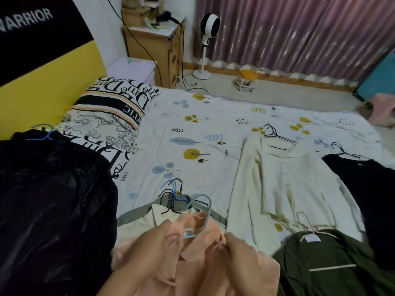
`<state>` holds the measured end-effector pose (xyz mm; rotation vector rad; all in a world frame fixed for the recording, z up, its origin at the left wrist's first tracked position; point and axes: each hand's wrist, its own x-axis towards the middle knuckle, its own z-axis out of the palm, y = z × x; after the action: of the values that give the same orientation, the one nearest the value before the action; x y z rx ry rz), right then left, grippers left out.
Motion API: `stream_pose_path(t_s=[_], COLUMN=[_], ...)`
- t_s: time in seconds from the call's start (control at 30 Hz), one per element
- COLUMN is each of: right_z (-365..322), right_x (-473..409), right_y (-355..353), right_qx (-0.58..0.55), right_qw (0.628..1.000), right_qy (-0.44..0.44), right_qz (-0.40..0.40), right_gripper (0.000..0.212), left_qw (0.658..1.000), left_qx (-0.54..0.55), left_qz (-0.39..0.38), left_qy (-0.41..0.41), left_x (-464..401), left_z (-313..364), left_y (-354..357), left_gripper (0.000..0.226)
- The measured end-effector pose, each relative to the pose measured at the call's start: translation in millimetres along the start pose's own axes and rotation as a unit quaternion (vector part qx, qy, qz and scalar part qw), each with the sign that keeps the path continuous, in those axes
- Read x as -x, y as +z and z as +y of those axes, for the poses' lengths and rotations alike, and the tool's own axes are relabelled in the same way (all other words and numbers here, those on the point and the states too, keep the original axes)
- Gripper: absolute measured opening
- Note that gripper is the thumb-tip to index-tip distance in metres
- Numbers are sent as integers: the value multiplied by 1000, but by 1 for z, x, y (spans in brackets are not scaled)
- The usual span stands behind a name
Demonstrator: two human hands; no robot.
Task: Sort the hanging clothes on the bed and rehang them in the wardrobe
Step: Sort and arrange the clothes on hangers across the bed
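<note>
A peach shirt on a pale blue hanger lies at the near edge of the bed. My left hand grips its collar on the left, and my right hand grips the collar on the right. Under it lies a stack with a cream garment, a grey one and several hangers. A cream blouse on a black hanger lies to the right. A dark green garment sits near right, a black top far right, and a shiny black jacket on the left.
Patterned pillows rest against a yellow headboard. Beyond the bed stand a wooden cabinet, a white floor fan, a small orange stool and pink curtains. No wardrobe is in view.
</note>
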<state>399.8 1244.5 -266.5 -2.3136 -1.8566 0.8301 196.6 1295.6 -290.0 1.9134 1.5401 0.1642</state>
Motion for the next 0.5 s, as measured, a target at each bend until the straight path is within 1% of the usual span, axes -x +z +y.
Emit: stream_pose_path(t_s=[0.07,0.1,0.27,0.3,0.33,0.4,0.47,0.5], right_z=[1,1,11,15,19,27,36,40], right_x=[22,34,97,112,125,153,180,194], right_y=[-16,-25,-44,-48,-52,-59,-65,-66], right_qx=[-24,-43,-119,-131,-134,-124,-115,-117], right_qw=[1000,999,989,987,984,983,978,974], right_qy=[0,-3,-47,-50,-55,-65,-85,-98], right_qz=[2,6,68,84,99,123,152,169], right_gripper=[26,25,15,7,6,9,24,28], left_qw=[1000,999,996,994,993,990,988,986], left_qx=[2,2,-3,-3,-1,12,23,34], left_qz=[18,25,70,81,90,102,113,117], left_qy=[17,26,62,72,82,95,104,112], left_x=[20,30,89,102,116,144,171,185], left_z=[17,26,69,78,87,104,120,128], left_y=[-11,-17,-39,-41,-44,-46,-46,-46], left_gripper=[31,32,34,34,34,33,34,33])
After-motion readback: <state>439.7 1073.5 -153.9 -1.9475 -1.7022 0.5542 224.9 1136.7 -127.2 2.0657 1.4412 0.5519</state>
